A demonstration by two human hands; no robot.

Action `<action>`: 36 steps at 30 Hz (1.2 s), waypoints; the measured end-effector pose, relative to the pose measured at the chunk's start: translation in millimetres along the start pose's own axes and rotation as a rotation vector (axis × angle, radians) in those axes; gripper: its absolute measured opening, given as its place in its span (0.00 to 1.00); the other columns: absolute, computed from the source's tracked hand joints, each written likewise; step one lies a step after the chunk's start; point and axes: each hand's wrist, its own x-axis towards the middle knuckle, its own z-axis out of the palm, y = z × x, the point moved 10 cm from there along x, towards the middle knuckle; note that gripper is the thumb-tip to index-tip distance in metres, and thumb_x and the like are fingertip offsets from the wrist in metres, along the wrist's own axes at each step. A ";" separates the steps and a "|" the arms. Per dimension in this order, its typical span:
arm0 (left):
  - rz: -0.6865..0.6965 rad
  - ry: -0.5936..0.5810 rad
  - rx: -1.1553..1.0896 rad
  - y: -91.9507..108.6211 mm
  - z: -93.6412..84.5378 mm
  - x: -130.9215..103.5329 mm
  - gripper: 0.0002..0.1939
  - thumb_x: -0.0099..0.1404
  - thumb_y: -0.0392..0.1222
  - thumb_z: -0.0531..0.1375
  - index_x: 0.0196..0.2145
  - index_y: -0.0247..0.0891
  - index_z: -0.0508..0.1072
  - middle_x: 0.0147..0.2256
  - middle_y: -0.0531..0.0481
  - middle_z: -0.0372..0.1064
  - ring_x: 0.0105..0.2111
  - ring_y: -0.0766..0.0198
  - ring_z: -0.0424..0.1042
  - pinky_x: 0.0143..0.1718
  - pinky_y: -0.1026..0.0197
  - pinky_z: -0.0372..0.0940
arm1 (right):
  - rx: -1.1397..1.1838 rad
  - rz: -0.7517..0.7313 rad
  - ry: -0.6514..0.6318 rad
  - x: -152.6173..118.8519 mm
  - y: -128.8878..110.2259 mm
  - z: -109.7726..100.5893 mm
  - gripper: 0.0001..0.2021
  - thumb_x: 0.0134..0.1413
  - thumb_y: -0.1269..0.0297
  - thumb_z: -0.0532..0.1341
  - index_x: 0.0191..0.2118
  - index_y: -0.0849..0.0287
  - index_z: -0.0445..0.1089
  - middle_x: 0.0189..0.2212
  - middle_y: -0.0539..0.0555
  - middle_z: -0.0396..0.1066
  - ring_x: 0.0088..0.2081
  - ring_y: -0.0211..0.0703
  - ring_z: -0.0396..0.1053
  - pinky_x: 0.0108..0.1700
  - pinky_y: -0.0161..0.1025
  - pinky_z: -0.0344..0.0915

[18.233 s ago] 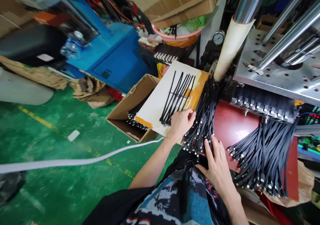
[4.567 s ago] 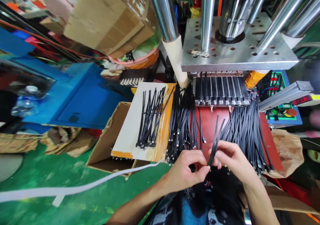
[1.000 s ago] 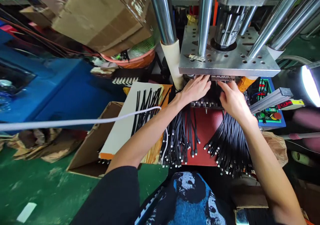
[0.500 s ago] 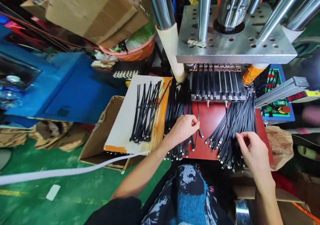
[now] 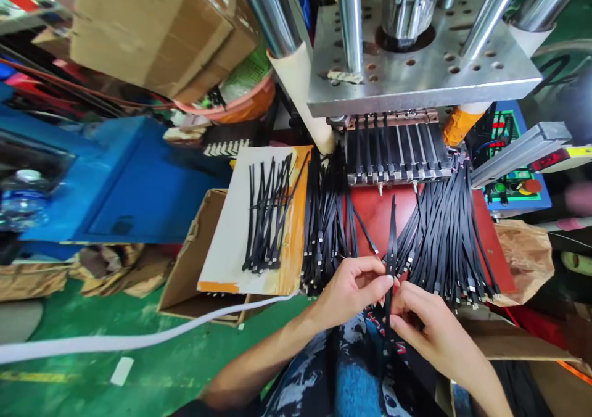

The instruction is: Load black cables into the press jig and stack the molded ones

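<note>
A short black flat cable (image 5: 393, 232) stands upright over the front edge of the red board, pinched in the closed fingers of my left hand (image 5: 354, 290). Close against it on the right, my right hand (image 5: 428, 318) is closed on the same cable, its fingertips partly hidden. Beyond my hands, a slotted metal fixture (image 5: 419, 152) bears several black cables on its left side. A thick bundle of black cables with metal plugs (image 5: 451, 238) lies right of my hands. Another bundle (image 5: 328, 219) lies to the left.
Over the fixture hangs a heavy steel press plate (image 5: 416, 93). At left, several cables lie on a white board (image 5: 226, 219) above a cardboard box (image 5: 194, 244). A control panel (image 5: 513, 189) with buttons stands at right. A white hose (image 5: 139, 343) crosses the lower left.
Both hands have come together in front of me, the left moving right and down, the right moving left. A cable is now held between them. The camera view has shifted slightly.
</note>
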 end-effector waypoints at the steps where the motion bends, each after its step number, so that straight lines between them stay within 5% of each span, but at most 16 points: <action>1: 0.038 -0.016 0.078 4.7 2.7 -3.4 0.13 0.71 0.46 0.64 0.33 0.33 0.77 0.30 0.51 0.70 0.28 0.69 0.69 0.31 0.66 0.65 | 0.034 0.024 -0.069 0.6 1.5 -0.4 0.08 0.70 0.63 0.63 0.37 0.55 0.69 0.34 0.48 0.68 0.33 0.37 0.65 0.35 0.34 0.62; 3: 0.143 -0.056 0.272 11.1 10.6 -10.8 0.12 0.70 0.41 0.63 0.29 0.34 0.75 0.30 0.52 0.70 0.29 0.68 0.69 0.34 0.65 0.65 | 0.165 0.067 -0.093 6.1 2.7 -10.3 0.08 0.67 0.57 0.67 0.40 0.55 0.73 0.35 0.49 0.71 0.34 0.38 0.68 0.36 0.34 0.64; 6: 0.258 -0.127 0.542 6.7 22.8 -20.4 0.11 0.70 0.37 0.63 0.29 0.35 0.76 0.28 0.52 0.71 0.29 0.67 0.69 0.35 0.63 0.64 | 0.407 0.111 0.195 20.2 8.0 -41.8 0.13 0.68 0.50 0.66 0.42 0.55 0.75 0.31 0.48 0.71 0.28 0.36 0.66 0.31 0.34 0.64; 9: 0.217 -0.189 0.674 -0.2 24.3 -19.0 0.05 0.70 0.36 0.63 0.35 0.36 0.78 0.33 0.51 0.74 0.31 0.65 0.71 0.37 0.62 0.66 | 0.463 0.102 0.425 26.6 10.8 -52.4 0.16 0.69 0.49 0.64 0.36 0.57 0.74 0.27 0.48 0.68 0.23 0.34 0.61 0.26 0.33 0.59; 11: 0.174 -0.158 0.682 11.0 17.0 -10.7 0.07 0.70 0.38 0.65 0.44 0.37 0.80 0.39 0.50 0.75 0.34 0.64 0.73 0.38 0.62 0.68 | 0.393 0.052 0.442 28.9 5.1 -47.0 0.18 0.69 0.51 0.65 0.30 0.58 0.72 0.27 0.49 0.67 0.25 0.35 0.61 0.27 0.33 0.59; 14: 0.257 -0.021 0.591 55.8 3.9 6.1 0.18 0.71 0.44 0.67 0.56 0.36 0.77 0.44 0.47 0.75 0.35 0.65 0.73 0.38 0.62 0.69 | 0.232 -0.020 0.429 26.8 -4.5 -38.6 0.19 0.70 0.56 0.65 0.27 0.58 0.69 0.27 0.49 0.65 0.27 0.36 0.60 0.29 0.34 0.58; 19: 0.456 0.020 0.443 110.3 3.3 22.4 0.09 0.75 0.42 0.65 0.45 0.34 0.84 0.41 0.46 0.81 0.39 0.63 0.78 0.42 0.63 0.71 | 0.060 -0.139 0.416 20.0 -16.8 -33.7 0.11 0.72 0.64 0.62 0.34 0.56 0.76 0.34 0.52 0.72 0.37 0.41 0.71 0.37 0.35 0.66; 22: 0.423 0.000 0.395 111.3 2.4 25.6 0.08 0.75 0.38 0.65 0.42 0.34 0.85 0.39 0.46 0.82 0.41 0.63 0.80 0.44 0.64 0.71 | -0.026 -0.225 0.477 11.5 -22.9 -43.7 0.11 0.72 0.70 0.60 0.50 0.52 0.78 0.43 0.54 0.76 0.43 0.41 0.75 0.43 0.36 0.71; 25: 0.387 -0.058 0.339 106.9 3.4 26.1 0.07 0.73 0.38 0.67 0.43 0.35 0.87 0.40 0.45 0.82 0.39 0.63 0.80 0.43 0.63 0.72 | -0.059 -0.295 0.519 5.2 -28.0 -54.1 0.18 0.71 0.75 0.60 0.58 0.48 0.76 0.41 0.51 0.76 0.32 0.36 0.72 0.34 0.33 0.69; 30: 0.364 -0.097 0.264 105.7 3.1 30.8 0.09 0.70 0.44 0.71 0.44 0.38 0.87 0.37 0.45 0.80 0.35 0.63 0.78 0.38 0.63 0.72 | -0.029 -0.363 0.602 7.3 -39.6 -63.6 0.11 0.66 0.76 0.66 0.47 0.51 0.78 0.38 0.51 0.76 0.35 0.39 0.74 0.34 0.35 0.69; 36: 0.451 -0.027 0.326 118.5 3.8 35.3 0.17 0.66 0.55 0.72 0.34 0.36 0.85 0.33 0.46 0.79 0.32 0.63 0.76 0.33 0.62 0.69 | -0.020 -0.292 0.586 28.0 -49.5 -64.7 0.07 0.67 0.69 0.66 0.35 0.54 0.74 0.30 0.49 0.68 0.27 0.37 0.63 0.28 0.37 0.62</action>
